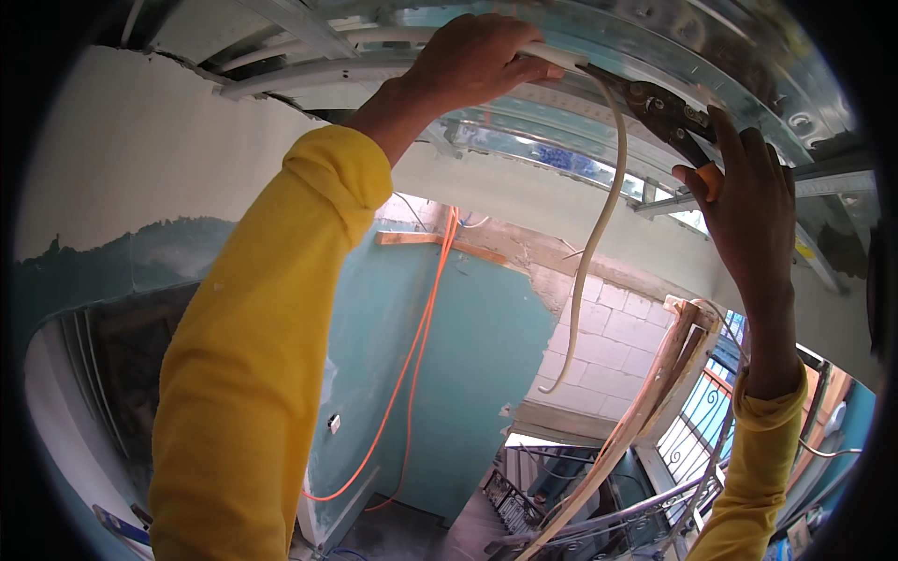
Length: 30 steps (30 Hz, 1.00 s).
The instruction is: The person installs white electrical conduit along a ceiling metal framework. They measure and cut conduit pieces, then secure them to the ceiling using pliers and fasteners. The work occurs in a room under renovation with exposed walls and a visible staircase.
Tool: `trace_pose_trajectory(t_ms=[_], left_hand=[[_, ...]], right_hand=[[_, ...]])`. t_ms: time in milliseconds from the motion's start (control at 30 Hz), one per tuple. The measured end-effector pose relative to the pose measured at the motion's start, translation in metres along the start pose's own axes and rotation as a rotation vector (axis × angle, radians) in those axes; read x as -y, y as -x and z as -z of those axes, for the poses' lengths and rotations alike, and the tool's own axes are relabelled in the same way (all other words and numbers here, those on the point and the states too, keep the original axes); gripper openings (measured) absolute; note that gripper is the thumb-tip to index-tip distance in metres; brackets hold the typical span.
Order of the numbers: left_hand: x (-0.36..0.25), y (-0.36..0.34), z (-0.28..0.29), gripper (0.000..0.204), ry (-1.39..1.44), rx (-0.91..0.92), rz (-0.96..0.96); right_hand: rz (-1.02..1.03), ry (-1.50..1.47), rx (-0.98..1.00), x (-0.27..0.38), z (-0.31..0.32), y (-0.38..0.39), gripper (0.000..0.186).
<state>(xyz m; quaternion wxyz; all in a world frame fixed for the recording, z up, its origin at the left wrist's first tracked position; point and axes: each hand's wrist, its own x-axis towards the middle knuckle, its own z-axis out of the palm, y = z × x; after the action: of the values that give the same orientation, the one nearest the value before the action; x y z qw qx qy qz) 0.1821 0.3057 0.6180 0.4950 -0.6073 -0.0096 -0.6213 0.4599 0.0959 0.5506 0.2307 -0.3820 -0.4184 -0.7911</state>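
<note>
Overhead, my left hand (pixel 472 64) is closed round a white plastic conduit (pixel 559 55) that runs along the metal ceiling framing. My right hand (pixel 753 201) grips a pair of snips (pixel 659 105) with dark jaws and an orange-ended handle. Their tip points left and reaches the conduit's end, just beyond my left fingers; whether the blades touch it I cannot tell. From about that same spot a beige cable (pixel 606 210) hangs down in a loose curve, its lower end free in the air.
Metal ceiling channels (pixel 309 75) cross above. Orange cables (pixel 426 318) hang by a teal wall (pixel 477 365). At lower right stand upright wooden boards (pixel 655 393), beside a window with a black metal grille (pixel 697 416). A stair railing (pixel 510 500) lies far below.
</note>
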Motion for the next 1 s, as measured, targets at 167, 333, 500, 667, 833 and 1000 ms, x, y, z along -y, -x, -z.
trace_pose_trajectory(t_ms=[167, 333, 500, 667, 833, 1000], left_hand=[[-0.005, -0.001, 0.005, 0.050, 0.048, 0.036, 0.043], [0.003, -0.006, 0.003, 0.051, 0.007, -0.009, 0.005], [0.001, -0.006, 0.000, 0.051, -0.001, -0.006, 0.005], [0.000, -0.004, 0.001, 0.052, -0.009, -0.012, 0.030], [-0.018, -0.007, 0.003, 0.053, -0.068, -0.130, -0.016], [-0.052, -0.016, 0.001, 0.057, -0.111, -0.163, -0.007]], right_hand=[[0.051, -0.025, -0.018, -0.008, -0.004, -0.001, 0.061], [0.064, 0.023, -0.041, -0.015, -0.006, -0.013, 0.050], [-0.012, 0.042, 0.047, -0.019, -0.007, -0.008, 0.046], [-0.068, -0.077, 0.083, -0.009, 0.002, -0.003, 0.051], [-0.166, -0.069, 0.043, -0.021, -0.007, 0.031, 0.064], [-0.208, -0.045, 0.095, -0.024, -0.009, 0.050, 0.065]])
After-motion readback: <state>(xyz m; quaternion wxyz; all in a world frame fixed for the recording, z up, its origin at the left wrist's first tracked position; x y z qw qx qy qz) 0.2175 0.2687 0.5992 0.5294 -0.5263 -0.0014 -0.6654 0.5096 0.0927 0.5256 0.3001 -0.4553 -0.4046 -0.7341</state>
